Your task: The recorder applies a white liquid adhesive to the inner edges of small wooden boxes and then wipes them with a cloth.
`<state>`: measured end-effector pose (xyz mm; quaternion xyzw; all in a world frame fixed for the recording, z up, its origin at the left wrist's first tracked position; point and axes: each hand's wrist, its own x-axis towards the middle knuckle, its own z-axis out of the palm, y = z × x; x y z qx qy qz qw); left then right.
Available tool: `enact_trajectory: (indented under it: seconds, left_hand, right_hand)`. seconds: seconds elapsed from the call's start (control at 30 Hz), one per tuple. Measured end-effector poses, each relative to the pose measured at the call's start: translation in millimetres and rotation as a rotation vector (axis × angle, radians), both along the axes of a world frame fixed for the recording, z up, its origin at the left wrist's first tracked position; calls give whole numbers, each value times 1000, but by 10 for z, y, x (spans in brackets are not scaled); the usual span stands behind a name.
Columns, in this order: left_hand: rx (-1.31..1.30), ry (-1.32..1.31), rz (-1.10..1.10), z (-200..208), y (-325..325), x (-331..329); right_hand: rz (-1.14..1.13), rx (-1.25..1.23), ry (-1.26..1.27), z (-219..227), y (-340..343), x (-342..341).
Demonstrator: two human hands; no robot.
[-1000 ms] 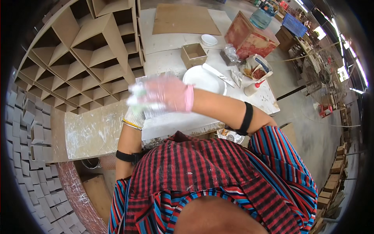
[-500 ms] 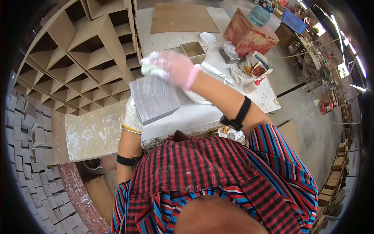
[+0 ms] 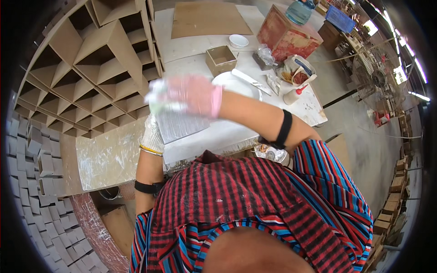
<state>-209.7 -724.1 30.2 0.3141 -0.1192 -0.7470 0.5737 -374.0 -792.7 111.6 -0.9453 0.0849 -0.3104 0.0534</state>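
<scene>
My left hand point(image 3: 152, 135), in a white knitted glove, holds a grey box point(image 3: 182, 128) at its left side; its fingers are hidden by the box. Streaky wet-looking marks run over the box's upper face. Above that face is my right hand point(image 3: 195, 93), in a pink glove and smeared by motion. It is closed around a pale green and white wad point(image 3: 160, 101), too blurred to tell its kind. Partly behind my right hand lies a round white dish point(image 3: 230, 81), with a white-handled blade point(image 3: 250, 81) across its rim.
Stacked brown open boxes point(image 3: 98, 57) rise at the left; grey boxes point(image 3: 38, 182) crowd the lower left. On the white table point(image 3: 180, 50) are a small brown box point(image 3: 220, 64), a white bowl point(image 3: 238, 41), a red-capped bottle point(image 3: 293, 94) and a bag point(image 3: 298, 72). A fan point(image 3: 378, 77) stands right.
My right hand has moved left and slightly down with the wad, covering more of the grey box's upper face. My left hand stays at the box. The whole view has shifted slightly.
</scene>
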Motion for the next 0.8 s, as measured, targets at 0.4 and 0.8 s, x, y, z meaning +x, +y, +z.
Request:
enact_trajectory:
  seconds: [0.4,0.8]
  left_hand:
    - [-168,194,141,86,89,-95]
    - [-475,84,167,-137,-162,-68]
  right_hand:
    - [-291,871,-279,267,-303,-212]
    - [-211,239,-149,265,-13,-333]
